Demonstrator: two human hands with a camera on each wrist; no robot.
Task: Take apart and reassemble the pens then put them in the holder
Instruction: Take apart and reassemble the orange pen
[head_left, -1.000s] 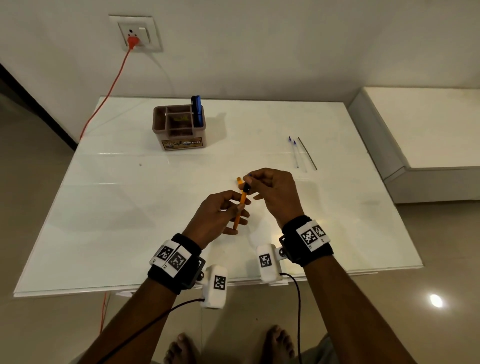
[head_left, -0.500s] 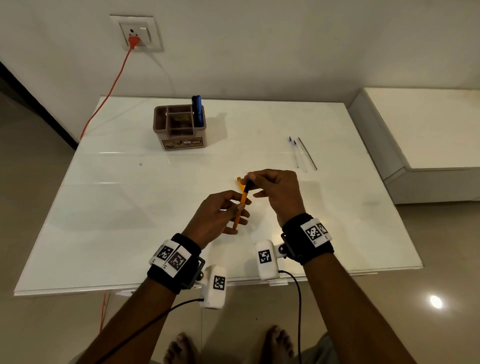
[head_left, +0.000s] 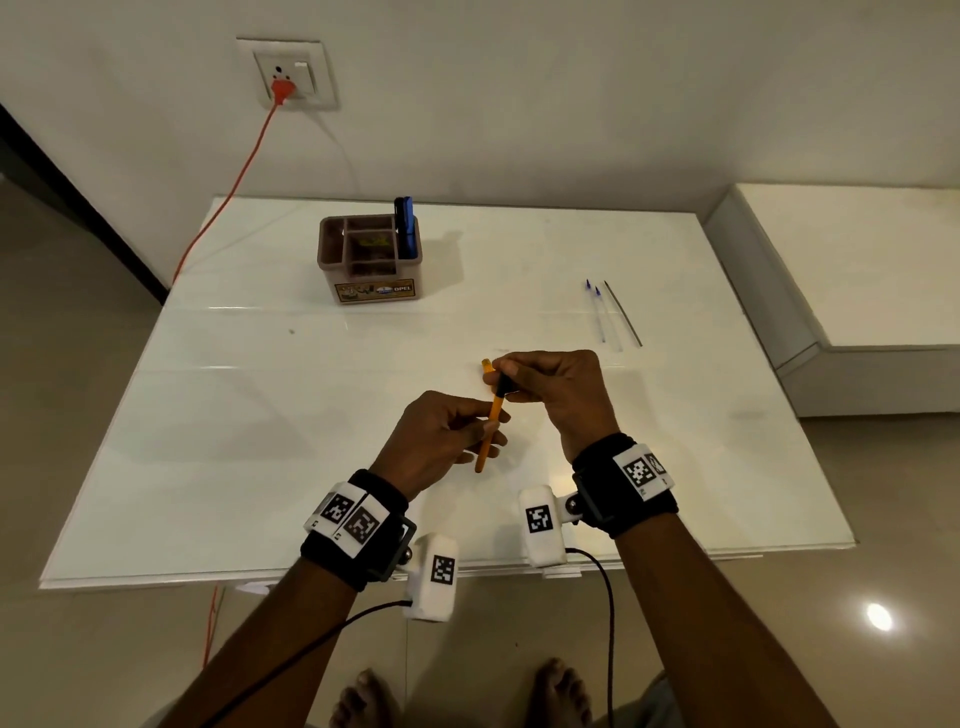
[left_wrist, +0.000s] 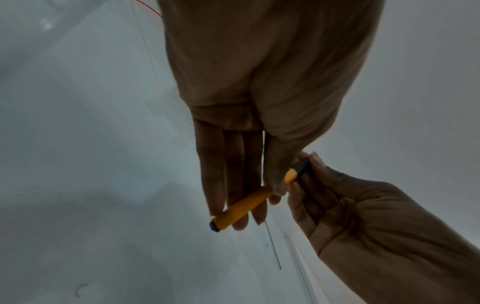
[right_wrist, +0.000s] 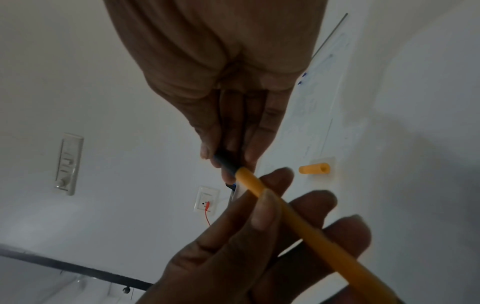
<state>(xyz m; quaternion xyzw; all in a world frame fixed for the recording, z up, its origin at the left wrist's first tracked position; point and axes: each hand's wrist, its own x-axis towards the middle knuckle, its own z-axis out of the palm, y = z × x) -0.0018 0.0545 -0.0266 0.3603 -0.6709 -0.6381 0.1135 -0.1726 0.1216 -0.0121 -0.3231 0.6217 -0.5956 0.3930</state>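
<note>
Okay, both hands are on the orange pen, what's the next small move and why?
Probably twist the dark tip piece with the right hand while the left hand steadies the orange pen. The tip piece sits at the pen's end, and an orange cap already lies on the table.

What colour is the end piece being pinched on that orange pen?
Black, or very dark; the tip piece of the orange pen shows best in the right wrist view.

Overhead head view; two close wrist views
</note>
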